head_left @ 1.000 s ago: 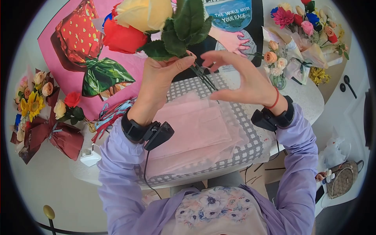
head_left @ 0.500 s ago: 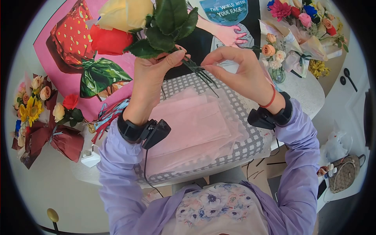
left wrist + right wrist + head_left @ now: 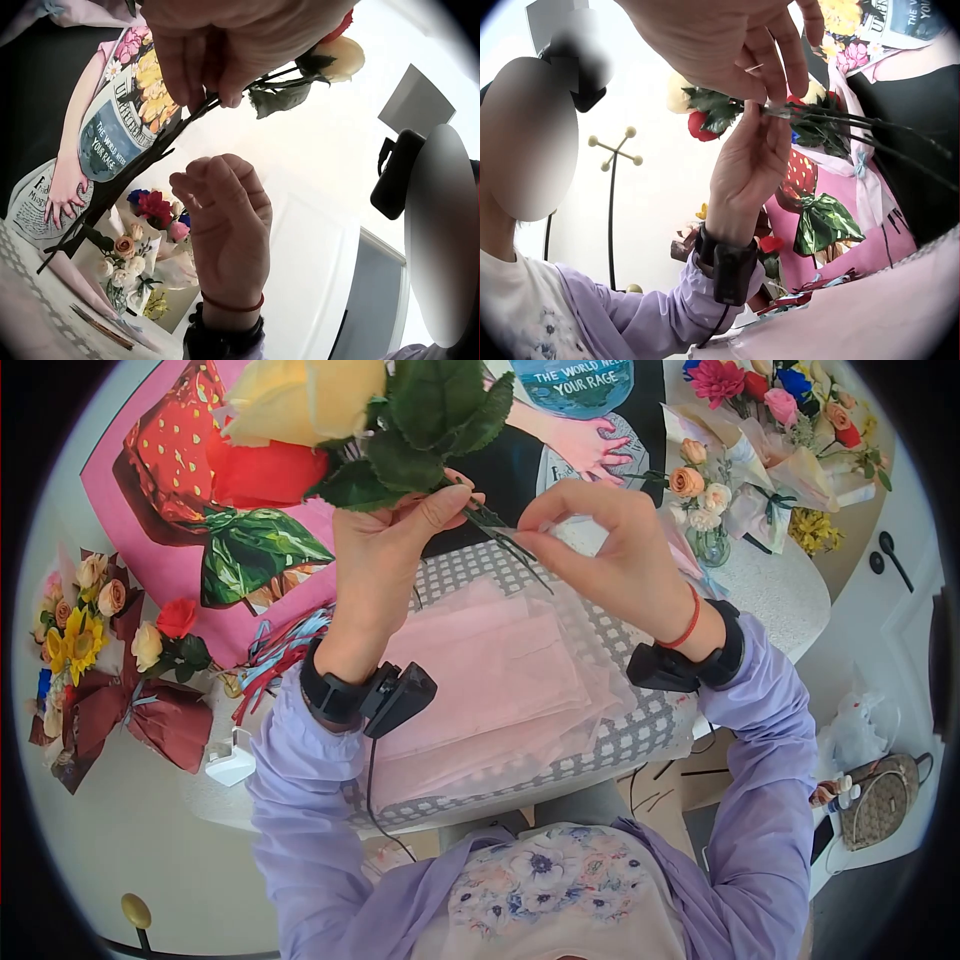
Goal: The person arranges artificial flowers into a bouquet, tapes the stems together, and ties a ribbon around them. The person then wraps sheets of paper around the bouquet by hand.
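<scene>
Pinching the stems (image 3: 163, 142), the left hand (image 3: 385, 535) has a yellow rose (image 3: 305, 402) and red rose (image 3: 262, 475) at their top; right hand (image 3: 612, 545) hovers just beside those stems, thumb and fingertips together, anything between them impossible to tell; pink paper (image 3: 490, 685) lies below the stems.

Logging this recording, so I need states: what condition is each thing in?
left hand: gripping flower stems
right hand: fingers curled, contents unclear
flower stems: bunched, lower ends bare
pink sheets: overlapping, flat
dark-red bouquet: wrapped, tied
pale-wrapped bouquet: tied
glass vase: holding flowers
</scene>
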A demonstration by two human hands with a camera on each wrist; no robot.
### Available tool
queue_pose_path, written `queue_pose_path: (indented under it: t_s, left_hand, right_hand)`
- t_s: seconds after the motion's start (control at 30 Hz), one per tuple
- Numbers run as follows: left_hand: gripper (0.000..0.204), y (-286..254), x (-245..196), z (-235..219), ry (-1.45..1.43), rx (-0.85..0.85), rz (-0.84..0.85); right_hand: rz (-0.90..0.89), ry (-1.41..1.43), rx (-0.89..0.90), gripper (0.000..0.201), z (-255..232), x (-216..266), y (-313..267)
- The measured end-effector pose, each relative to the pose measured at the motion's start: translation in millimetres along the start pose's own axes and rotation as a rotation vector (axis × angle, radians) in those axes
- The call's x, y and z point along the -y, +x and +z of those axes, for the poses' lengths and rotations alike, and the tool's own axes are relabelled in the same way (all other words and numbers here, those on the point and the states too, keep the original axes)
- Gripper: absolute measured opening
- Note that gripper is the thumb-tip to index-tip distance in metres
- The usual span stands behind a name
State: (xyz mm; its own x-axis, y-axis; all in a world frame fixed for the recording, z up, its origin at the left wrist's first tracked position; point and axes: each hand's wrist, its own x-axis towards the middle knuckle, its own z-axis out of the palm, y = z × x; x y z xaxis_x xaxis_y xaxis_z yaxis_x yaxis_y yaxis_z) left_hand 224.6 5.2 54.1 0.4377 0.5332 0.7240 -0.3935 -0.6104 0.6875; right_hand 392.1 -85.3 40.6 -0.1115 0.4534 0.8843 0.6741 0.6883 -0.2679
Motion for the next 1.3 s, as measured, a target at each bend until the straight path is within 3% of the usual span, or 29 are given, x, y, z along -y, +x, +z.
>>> queue_pose_path:
  t_s: [0.2, 0.27, 0.5, 0.97, 1.3]
  left_hand:
    - [0.015, -0.2, -3.0, 0.3, -0.03, 0.016, -0.031]
    - [0.015, -0.3, -3.1, 0.2, -0.022, 0.021, -0.031]
    - [0.012, -1.4, -7.5, 2.7, -0.077, 0.024, -0.069]
    - [0.014, -2.8, -10.3, 2.1, -0.231, 0.118, -0.15]
    - [0.011, -0.3, -4.7, -1.9, -0.375, 0.219, -0.146]
  right_hand:
    - [0.166, 0.29, 0.042, 0.01, -0.2, -13.4, 5.3]
    - [0.326, 0.463, 0.074, 0.01, -1.7, -10.9, 7.4]
    - [0.323, 0.483, 0.104, 0.01, -2.9, -16.2, 11.1]
    - [0.631, 0.903, 0.39, 0.019, -11.2, -30.2, 14.7]
    - [0.667, 1.126, 0.466, 0.022, -5.5, -28.4, 8.6]
